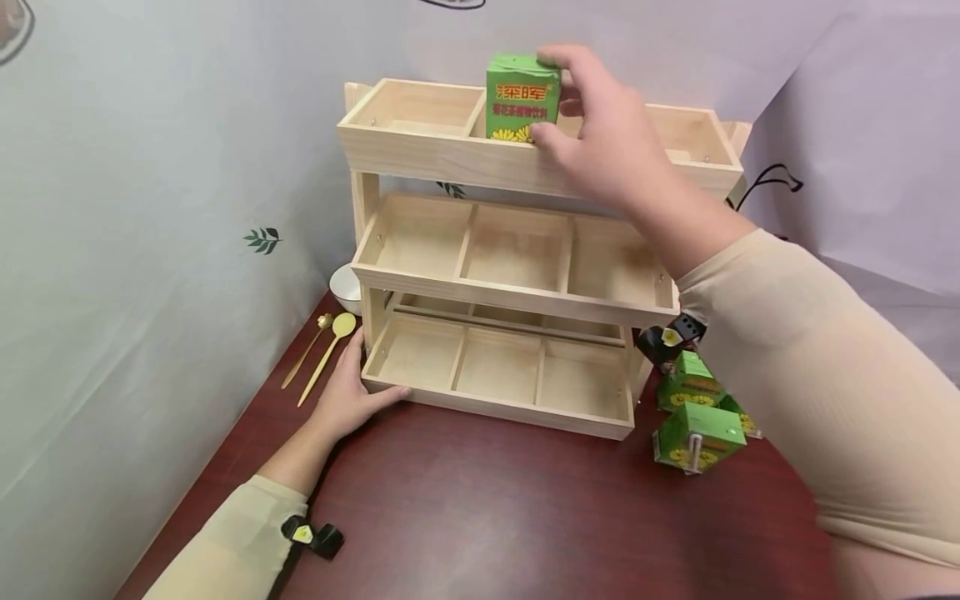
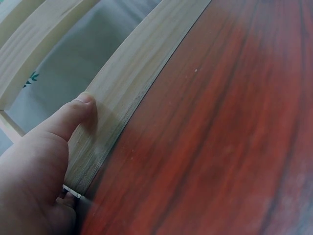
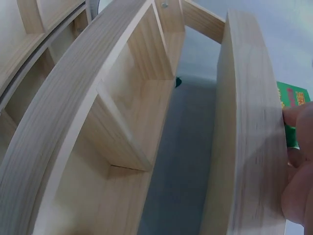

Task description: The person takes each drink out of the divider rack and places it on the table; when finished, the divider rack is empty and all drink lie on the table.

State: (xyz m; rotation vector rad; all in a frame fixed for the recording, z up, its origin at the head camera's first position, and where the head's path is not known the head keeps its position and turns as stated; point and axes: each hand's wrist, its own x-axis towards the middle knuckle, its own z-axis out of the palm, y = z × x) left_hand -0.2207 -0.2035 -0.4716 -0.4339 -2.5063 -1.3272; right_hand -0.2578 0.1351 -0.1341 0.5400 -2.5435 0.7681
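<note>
A three-tier wooden shelf rack (image 1: 495,407) with divided trays stands on the table. At its top tray, my right hand (image 1: 611,137) holds a green drink carton (image 1: 522,100) between thumb and fingers. The carton stands upright, its lower part behind the tray's front board, in the middle compartment. In the right wrist view, fingers (image 3: 298,161) and part of the carton (image 3: 288,94) show beyond the board. My left hand (image 1: 347,398) grips the bottom tray's left front corner. Its thumb (image 2: 73,115) presses the front board (image 2: 117,88); the other fingers are mostly hidden.
Several green cartons (image 1: 699,437) stand on the dark red table (image 1: 510,508) right of the rack, partly behind my right sleeve. On the left lie a gold spoon (image 1: 342,327) and a thinner gold utensil (image 1: 303,357), near a white bowl (image 1: 345,287). Pale cloth (image 1: 150,208) hangs behind.
</note>
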